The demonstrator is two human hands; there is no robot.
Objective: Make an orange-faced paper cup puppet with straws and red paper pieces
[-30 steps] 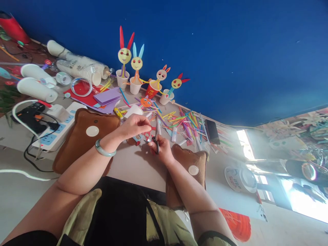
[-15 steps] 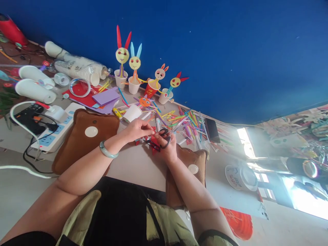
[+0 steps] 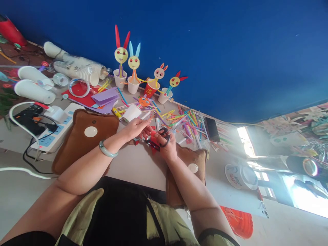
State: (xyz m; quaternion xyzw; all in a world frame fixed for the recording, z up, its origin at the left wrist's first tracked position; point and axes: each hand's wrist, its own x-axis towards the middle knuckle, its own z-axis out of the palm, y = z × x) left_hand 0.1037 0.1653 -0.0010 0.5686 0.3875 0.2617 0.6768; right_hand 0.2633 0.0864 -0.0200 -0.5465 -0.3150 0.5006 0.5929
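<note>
My right hand (image 3: 168,147) is closed around black-handled scissors (image 3: 164,131), whose dark blades point left over the table. Beneath and beside the blades lie bits of red paper (image 3: 154,138); whether the right fingers also pinch some of it I cannot make out. Just left of the scissors is my left hand (image 3: 137,129), its fingers stretched out and apart near the red paper. A pale green bangle (image 3: 107,150) circles the left wrist. Beyond the left hand, a white paper cup (image 3: 132,113) lies tilted, with an orange paper face (image 3: 144,100) behind it.
Cup figures with paper rabbit heads (image 3: 134,62) stand along the blue wall. Colourful sticks (image 3: 188,119) litter the table near a phone (image 3: 212,130). Brown cushions (image 3: 77,150) flank the forearms. A power strip (image 3: 57,131) and stacked cups (image 3: 74,72) lie left.
My left fingers have opened out and lifted slightly from the red paper, where their tips were close together. My right hand stays in place with the scissors.
</note>
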